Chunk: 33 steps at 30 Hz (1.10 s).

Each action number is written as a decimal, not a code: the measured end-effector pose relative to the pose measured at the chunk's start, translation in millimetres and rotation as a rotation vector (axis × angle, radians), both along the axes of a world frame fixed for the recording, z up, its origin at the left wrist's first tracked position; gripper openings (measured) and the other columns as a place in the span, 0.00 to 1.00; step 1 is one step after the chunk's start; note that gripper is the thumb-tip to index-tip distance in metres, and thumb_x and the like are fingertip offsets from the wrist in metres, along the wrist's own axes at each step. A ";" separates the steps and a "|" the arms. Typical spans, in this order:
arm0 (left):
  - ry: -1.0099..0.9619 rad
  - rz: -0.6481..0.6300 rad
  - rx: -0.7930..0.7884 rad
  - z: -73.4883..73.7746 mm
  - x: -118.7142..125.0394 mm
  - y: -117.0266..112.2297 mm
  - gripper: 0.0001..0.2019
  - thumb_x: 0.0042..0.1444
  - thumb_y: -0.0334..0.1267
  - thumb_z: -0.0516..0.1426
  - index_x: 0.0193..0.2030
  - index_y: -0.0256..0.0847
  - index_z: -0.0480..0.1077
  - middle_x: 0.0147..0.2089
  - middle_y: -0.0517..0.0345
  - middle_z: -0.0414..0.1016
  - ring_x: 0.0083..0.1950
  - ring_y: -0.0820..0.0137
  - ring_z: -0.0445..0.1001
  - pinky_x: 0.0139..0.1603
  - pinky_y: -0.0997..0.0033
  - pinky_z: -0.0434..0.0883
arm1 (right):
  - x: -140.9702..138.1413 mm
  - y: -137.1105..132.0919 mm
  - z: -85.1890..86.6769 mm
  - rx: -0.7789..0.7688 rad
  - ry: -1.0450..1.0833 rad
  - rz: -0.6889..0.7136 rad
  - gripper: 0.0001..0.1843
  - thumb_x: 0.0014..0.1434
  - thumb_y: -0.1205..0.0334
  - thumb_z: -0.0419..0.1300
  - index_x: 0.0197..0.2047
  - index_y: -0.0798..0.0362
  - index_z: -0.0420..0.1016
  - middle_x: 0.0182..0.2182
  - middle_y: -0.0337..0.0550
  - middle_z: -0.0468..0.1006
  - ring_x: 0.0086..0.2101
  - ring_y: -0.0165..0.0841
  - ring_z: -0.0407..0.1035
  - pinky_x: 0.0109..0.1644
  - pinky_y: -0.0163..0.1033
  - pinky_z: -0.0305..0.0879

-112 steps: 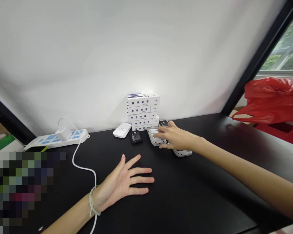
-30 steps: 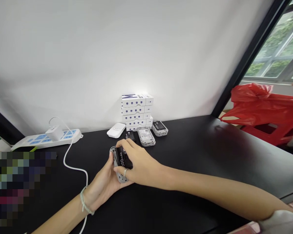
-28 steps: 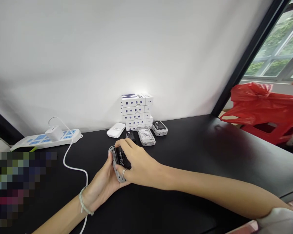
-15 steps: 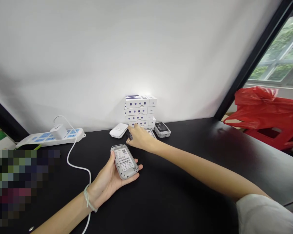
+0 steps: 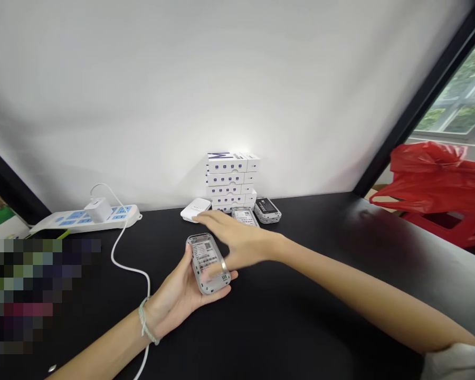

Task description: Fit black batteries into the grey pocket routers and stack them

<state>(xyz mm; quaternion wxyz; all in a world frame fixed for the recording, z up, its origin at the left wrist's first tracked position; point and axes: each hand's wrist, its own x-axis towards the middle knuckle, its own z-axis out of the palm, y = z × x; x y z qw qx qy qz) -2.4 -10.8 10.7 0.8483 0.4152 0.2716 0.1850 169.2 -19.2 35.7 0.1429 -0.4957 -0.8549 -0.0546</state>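
Black battery removed from grey pocket device [image 5: 208, 263], cradled on curled fingers [image 5: 233, 275] of left hand [image 5: 173, 301]; right hand [image 5: 237, 244] held open above it, fingers extended.

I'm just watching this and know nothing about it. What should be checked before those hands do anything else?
Left hand secure on the translucent grey case: ok, cradled in the palm, label side up.
Right hand open: ok, blurred above the case, holding nothing visible.
Barcode labels readable: not ok, too blurred here.
White cable away from the left forearm: not ok, it runs beneath the wrist.
Black-faced case and labelled case lying flat: ok.
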 end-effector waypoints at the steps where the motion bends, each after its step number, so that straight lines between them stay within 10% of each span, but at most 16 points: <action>1: -0.012 -0.025 -0.009 -2.5 0.7 -1.0 0.26 0.50 0.59 0.45 0.53 0.52 0.60 0.56 0.55 0.66 0.60 0.58 0.64 0.69 0.43 0.51 | 0.6 -9.1 -0.5 -0.026 -0.015 0.075 0.53 0.49 0.32 0.51 0.67 0.55 0.38 0.57 0.49 0.46 0.58 0.35 0.45 0.62 0.40 0.52; 6: -0.045 -0.048 0.004 -9.5 3.1 -12.1 0.22 0.52 0.57 0.44 0.52 0.57 0.62 0.55 0.59 0.67 0.61 0.60 0.63 0.67 0.37 0.50 | 2.0 -36.6 -12.1 -0.054 0.006 0.157 0.60 0.45 0.35 0.56 0.68 0.57 0.27 0.57 0.50 0.47 0.55 0.31 0.50 0.60 0.35 0.55; 13: -0.013 -0.151 -0.026 -3.0 -0.3 -12.9 0.24 0.52 0.56 0.43 0.55 0.55 0.58 0.59 0.56 0.63 0.61 0.59 0.62 0.68 0.40 0.51 | 8.4 -53.7 -12.0 0.041 0.048 0.144 0.50 0.44 0.42 0.59 0.64 0.56 0.46 0.54 0.47 0.52 0.53 0.30 0.50 0.60 0.35 0.53; 20: -0.033 -0.195 -0.051 -13.8 -3.4 1.3 0.34 0.47 0.64 0.41 0.60 0.56 0.47 0.57 0.50 0.64 0.60 0.54 0.64 0.69 0.41 0.45 | 81.7 -17.1 5.5 -0.067 0.095 -0.293 0.50 0.43 0.32 0.55 0.61 0.55 0.50 0.53 0.50 0.52 0.52 0.33 0.54 0.58 0.42 0.58; 28: -0.024 -0.213 -0.049 -15.2 -4.7 3.4 0.34 0.47 0.64 0.40 0.61 0.55 0.47 0.59 0.50 0.62 0.60 0.53 0.64 0.69 0.41 0.45 | 107.3 2.0 -15.8 -0.140 0.038 -0.289 0.43 0.51 0.33 0.48 0.61 0.53 0.55 0.60 0.43 0.40 0.61 0.38 0.39 0.66 0.45 0.47; 33: -0.014 -0.210 -0.041 -16.0 -4.6 3.7 0.35 0.47 0.64 0.41 0.61 0.54 0.47 0.59 0.50 0.62 0.59 0.54 0.64 0.68 0.41 0.47 | 152.3 8.8 -9.9 -0.040 0.340 -0.398 0.40 0.52 0.34 0.48 0.58 0.55 0.54 0.55 0.48 0.51 0.56 0.28 0.52 0.63 0.37 0.55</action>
